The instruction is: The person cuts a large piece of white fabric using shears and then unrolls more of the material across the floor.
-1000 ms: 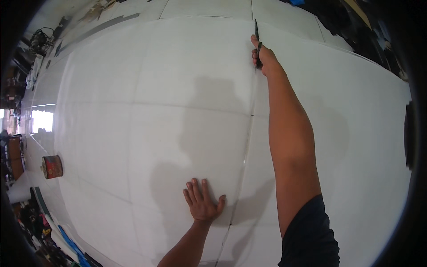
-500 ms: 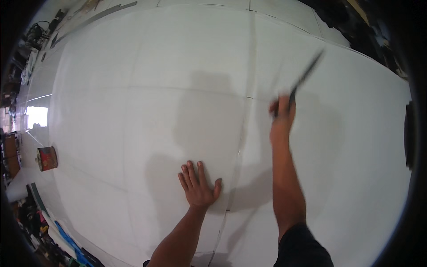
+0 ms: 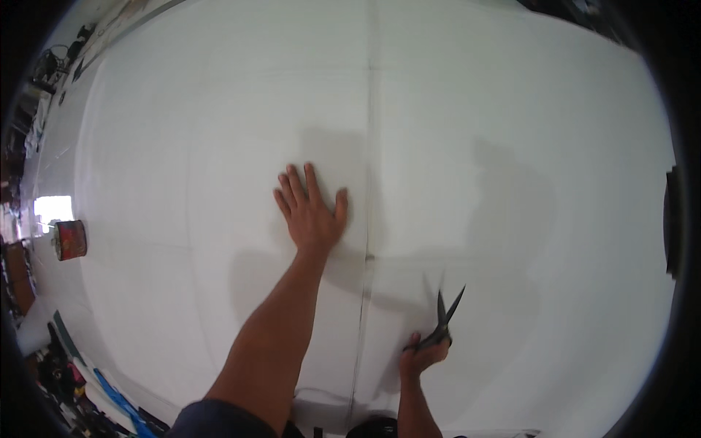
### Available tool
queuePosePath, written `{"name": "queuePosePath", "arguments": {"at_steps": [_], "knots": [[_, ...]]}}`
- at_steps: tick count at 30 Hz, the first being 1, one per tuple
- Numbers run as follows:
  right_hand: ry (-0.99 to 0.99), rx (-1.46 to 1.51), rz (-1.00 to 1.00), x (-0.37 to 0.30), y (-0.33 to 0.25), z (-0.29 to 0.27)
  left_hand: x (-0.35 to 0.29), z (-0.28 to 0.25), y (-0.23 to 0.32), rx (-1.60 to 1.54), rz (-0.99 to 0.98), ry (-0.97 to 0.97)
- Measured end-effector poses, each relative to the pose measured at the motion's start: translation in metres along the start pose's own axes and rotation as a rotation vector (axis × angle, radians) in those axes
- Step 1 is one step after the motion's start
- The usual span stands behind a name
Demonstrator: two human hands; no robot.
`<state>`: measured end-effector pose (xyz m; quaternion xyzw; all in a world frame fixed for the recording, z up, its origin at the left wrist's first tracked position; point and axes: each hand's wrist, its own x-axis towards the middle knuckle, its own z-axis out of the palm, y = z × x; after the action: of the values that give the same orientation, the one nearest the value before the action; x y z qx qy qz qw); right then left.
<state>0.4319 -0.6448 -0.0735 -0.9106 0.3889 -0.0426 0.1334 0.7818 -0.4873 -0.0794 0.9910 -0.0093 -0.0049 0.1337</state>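
The scissors are in the right hand, low in the view and right of centre. Its fingers wrap the handles, with the thumb toward the left. The blades stand spread, and their long axis runs away from the person with a slight lean to the right. Their shadow falls apart from the tips, so they seem to be lifted above the white sheet rather than touching it.

A thin seam runs nearly straight away from the person, between the two hands. The scissors are to its right, roughly alongside it, and the right hand is the nearer to its close end. Whether the seam is a cut, an edge or a joint beneath, I cannot tell.

The left hand is left of the seam and farther forward, flat on the sheet, fingers spread, holding nothing. The hands are well apart, with the scissors ahead of the right one and to the near right of the left.

Farther out, a red tin stands at the left, with a blue strip among clutter at lower left.
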Motion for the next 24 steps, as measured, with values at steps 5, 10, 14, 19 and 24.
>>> {"name": "queuePosePath", "arguments": {"at_steps": [5, 10, 14, 19, 24], "knots": [[0.29, 0.094, -0.175, -0.007, -0.009, 0.022, 0.014, -0.008, -0.029, -0.125, -0.017, 0.089], [0.162, 0.087, 0.041, -0.008, -0.021, -0.013, -0.05, -0.117, -0.059, -0.47, 0.218, 0.221], [0.167, 0.344, -0.089, -0.028, 0.008, -0.041, -0.205, -0.171, -0.163, -0.284, 0.319, -0.128], [-0.058, 0.414, -0.036, -0.136, 0.088, -0.141, -0.474, -0.199, -0.366, -0.198, 0.236, -0.481], [-0.268, 0.261, 0.025, -0.303, 0.193, -0.22, -0.739, -0.235, -0.603, 0.178, -0.178, -0.834]]}}
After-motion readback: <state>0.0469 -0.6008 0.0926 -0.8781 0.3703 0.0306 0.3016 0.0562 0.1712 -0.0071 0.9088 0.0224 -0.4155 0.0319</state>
